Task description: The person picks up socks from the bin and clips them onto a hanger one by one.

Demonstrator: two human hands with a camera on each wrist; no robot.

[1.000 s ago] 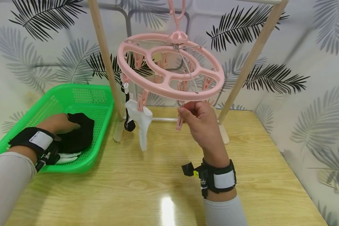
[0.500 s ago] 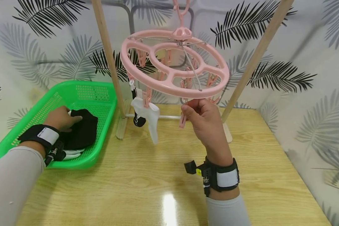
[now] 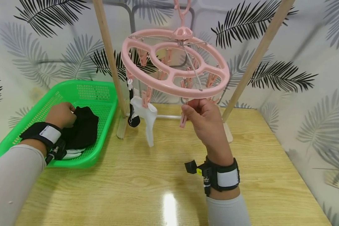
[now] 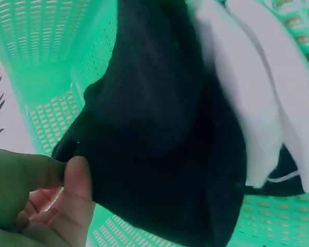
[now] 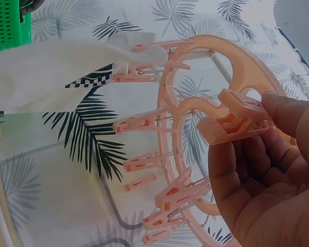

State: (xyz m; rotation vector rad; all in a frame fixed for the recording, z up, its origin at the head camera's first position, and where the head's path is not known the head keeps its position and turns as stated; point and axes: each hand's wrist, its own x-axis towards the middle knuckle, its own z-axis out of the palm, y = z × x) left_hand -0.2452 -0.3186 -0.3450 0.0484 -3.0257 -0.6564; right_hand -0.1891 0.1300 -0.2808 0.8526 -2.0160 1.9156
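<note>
My left hand [image 3: 60,115] reaches into the green basket [image 3: 97,150]. Thumb and fingertips pinch the edge of a piece of black cloth [image 4: 149,113], as the left wrist view shows. Beside it lie white socks or similar white cloth [image 4: 250,87]. My right hand [image 3: 207,122] grips a pink clothespin [image 5: 232,123] below the front rim of a round pink drying hanger [image 3: 158,83]; thumb and fingers are on its handle end. From the hanger's left side hang a clipped white sock [image 3: 149,117] and, behind it, a black-and-white sock [image 3: 133,121].
Two slanting wooden posts [image 3: 105,40] flank the hanger, joined low by a white bar [image 3: 169,116]. Several more pink clothespins [image 5: 144,123] dangle under the ring. A wood-grain table [image 3: 141,188] lies in front, a leaf-print backdrop [image 3: 51,50] behind.
My left hand's fingers have drawn in, from lying over the black cloth to pinching its edge. The right hand keeps its hold on the clothespin. The head view has tilted slightly.
</note>
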